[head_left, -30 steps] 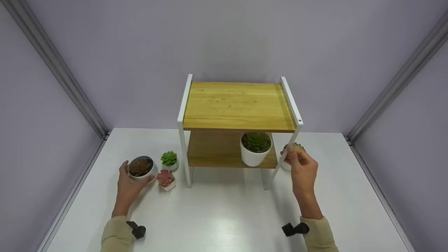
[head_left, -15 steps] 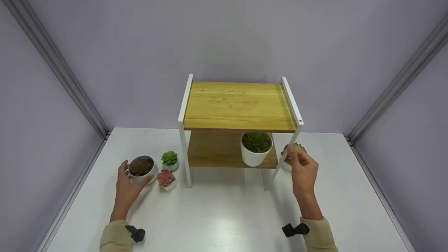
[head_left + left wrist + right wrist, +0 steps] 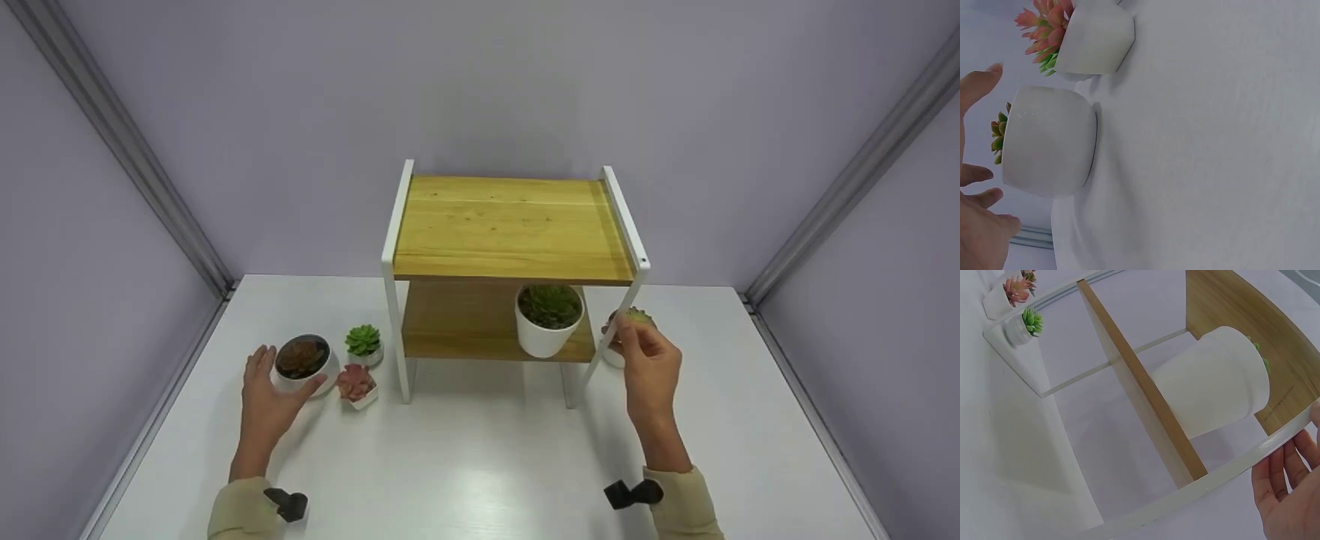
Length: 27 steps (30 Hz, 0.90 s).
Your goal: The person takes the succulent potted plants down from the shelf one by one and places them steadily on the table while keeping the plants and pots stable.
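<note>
My left hand [image 3: 268, 405] is spread beside a round white pot with a brownish succulent [image 3: 302, 358]. In the left wrist view, its fingers stand apart from that white pot [image 3: 1050, 143], which rests on the table. My right hand [image 3: 651, 367] pinches the right front upright of a two-tier wooden shelf with a white frame [image 3: 514, 225]; the right wrist view has the fingers [image 3: 1278, 472] curled at the white upright [image 3: 1224, 475]. On the lower tier, toward the right, stands a taller white pot with a green succulent [image 3: 546, 330].
A small green succulent [image 3: 364, 341] and a pink succulent in a white pot [image 3: 355, 384] stand between the left hand and the shelf. Behind the right hand, another potted succulent [image 3: 639, 315] is partly hidden. Grey-framed walls enclose the white table [image 3: 465, 465].
My left hand has loosened from the brownish succulent's pot, its fingers straightening and drawing slightly left and back. The pot stays in place. My right hand keeps its hold on the shelf upright.
</note>
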Each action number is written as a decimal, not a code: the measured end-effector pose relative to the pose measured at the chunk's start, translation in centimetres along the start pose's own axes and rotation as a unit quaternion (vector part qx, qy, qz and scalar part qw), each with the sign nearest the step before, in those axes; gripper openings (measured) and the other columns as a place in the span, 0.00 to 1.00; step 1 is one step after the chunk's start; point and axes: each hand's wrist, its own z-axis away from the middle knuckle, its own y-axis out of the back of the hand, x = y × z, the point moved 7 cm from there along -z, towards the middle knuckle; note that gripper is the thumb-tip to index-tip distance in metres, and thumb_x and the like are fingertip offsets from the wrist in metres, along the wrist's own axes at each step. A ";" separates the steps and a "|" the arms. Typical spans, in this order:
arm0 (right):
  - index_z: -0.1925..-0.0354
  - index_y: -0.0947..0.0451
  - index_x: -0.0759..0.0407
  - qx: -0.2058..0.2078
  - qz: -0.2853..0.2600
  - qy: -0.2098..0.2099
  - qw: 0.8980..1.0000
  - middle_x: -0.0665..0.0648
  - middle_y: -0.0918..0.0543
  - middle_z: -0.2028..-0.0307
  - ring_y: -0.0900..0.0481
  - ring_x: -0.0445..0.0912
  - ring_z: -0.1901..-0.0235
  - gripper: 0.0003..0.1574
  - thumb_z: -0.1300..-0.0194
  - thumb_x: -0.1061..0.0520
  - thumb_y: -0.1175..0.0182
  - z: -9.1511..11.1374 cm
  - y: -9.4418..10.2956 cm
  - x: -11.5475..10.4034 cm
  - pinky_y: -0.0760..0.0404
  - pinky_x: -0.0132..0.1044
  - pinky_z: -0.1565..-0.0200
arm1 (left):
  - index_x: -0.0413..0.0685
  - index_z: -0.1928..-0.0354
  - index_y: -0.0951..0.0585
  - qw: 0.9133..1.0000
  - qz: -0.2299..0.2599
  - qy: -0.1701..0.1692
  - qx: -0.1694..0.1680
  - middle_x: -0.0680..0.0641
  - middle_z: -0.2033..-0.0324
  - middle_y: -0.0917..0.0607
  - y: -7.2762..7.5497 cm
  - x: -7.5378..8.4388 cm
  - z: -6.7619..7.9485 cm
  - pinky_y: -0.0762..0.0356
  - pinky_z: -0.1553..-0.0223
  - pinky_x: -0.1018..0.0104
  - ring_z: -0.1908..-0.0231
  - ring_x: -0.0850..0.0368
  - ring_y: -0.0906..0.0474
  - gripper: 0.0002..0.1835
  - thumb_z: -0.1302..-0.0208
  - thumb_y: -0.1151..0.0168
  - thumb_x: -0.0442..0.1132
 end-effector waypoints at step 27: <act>0.53 0.14 0.71 0.015 0.008 -0.015 1.000 0.56 0.09 0.60 0.11 0.45 0.57 0.19 0.25 0.53 0.35 0.3 0.1 -0.1 0.11 0.36 0.50 | 0.44 0.18 0.42 0.982 0.045 -0.181 0.020 0.36 0.26 0.29 1.2 9.7 2.2 0.40 0.24 0.32 0.24 0.36 0.35 0.50 0.36 0.23 0.42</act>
